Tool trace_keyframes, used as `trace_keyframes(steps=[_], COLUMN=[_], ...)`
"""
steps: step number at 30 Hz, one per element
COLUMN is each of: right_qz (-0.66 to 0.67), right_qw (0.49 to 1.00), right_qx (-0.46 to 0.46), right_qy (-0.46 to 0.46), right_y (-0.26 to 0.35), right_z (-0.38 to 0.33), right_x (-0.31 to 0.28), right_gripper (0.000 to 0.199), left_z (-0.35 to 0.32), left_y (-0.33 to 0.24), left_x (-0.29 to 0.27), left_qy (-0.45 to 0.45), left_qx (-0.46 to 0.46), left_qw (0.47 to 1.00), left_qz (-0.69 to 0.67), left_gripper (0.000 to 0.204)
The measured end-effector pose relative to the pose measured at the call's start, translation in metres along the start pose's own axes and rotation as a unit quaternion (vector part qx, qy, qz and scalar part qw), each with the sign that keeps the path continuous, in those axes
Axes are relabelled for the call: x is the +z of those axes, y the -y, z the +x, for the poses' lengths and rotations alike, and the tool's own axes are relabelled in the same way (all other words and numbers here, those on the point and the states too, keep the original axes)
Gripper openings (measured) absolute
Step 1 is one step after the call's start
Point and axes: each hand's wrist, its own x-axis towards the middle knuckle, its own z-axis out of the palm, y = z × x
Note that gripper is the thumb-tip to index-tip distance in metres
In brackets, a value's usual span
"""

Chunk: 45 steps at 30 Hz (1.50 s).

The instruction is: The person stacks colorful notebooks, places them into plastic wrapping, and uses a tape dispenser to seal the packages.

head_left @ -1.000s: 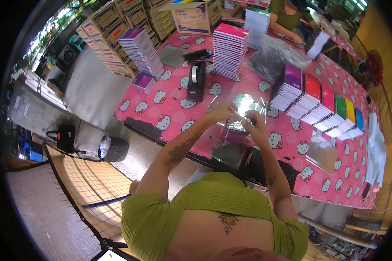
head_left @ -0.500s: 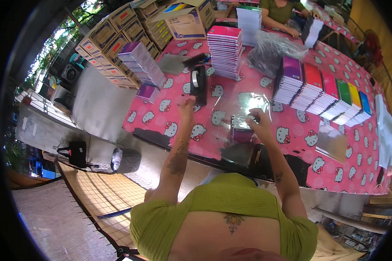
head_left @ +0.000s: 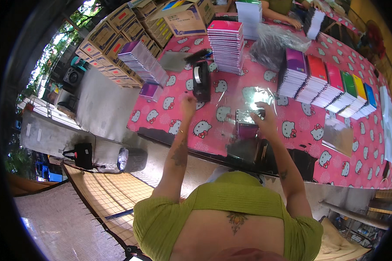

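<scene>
My left hand [head_left: 188, 104] reaches out over the pink patterned tablecloth [head_left: 318, 143], just short of the black tape dispenser [head_left: 201, 81]; its fingers look closed with nothing visible in them. My right hand [head_left: 264, 118] presses down on a small stack of notebooks [head_left: 247, 125] wrapped in clear plastic film [head_left: 257, 96] near the table's front edge.
A tall stack of spiral notebooks [head_left: 226, 45] stands behind the dispenser. A row of coloured notebook stacks [head_left: 324, 85] runs to the right. A leaning pile of notebooks [head_left: 143, 61] and cardboard boxes [head_left: 117, 39] are at the left. Another person [head_left: 279, 8] works at the far side.
My left hand has left the wrapped stack and moved left and forward toward the tape dispenser. My right hand stays down on the stack.
</scene>
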Motion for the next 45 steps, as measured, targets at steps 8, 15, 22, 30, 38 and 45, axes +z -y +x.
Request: trace_keyframes(steps=[8,15,22,30,38,45], right_qz=[0.005,0.02,-0.152,-0.443,-0.301,-0.225], right_qw=[0.999,0.999,0.987,0.851,0.92,0.969], right_qx=[0.026,0.043,-0.056,-0.132,-0.21,-0.052], right_qy=[-0.022,-0.003,-0.023,0.25,0.135,0.085], right_y=[0.004,0.003,0.012,0.067,0.104,0.025], right_z=[-0.005,-0.006,-0.005,0.004,-0.003,-0.036], right_x=[0.0,-0.006,-0.001,0.031,0.034,0.02], right_gripper=[0.045,0.049,0.055,0.083,0.07,0.054], left_z=[-0.032,0.009,0.009,-0.111,-0.062,0.127], left_y=[-0.194,-0.202,-0.089,-0.039,-0.034,0.097], left_x=[0.002,0.111,0.136,0.036,-0.101,-0.2], left_qy=[0.431,0.693,0.696,0.442,0.123,-0.206], left_qx=[0.405,0.342,0.192,0.198,0.287,-0.225], left_qw=[0.805,0.594,0.674,0.836,0.946,0.911], left_qz=[0.047,0.224,-0.157,-0.258,-0.085,-0.276], left_gripper=[0.028,0.04,0.059,0.076,0.064,0.06])
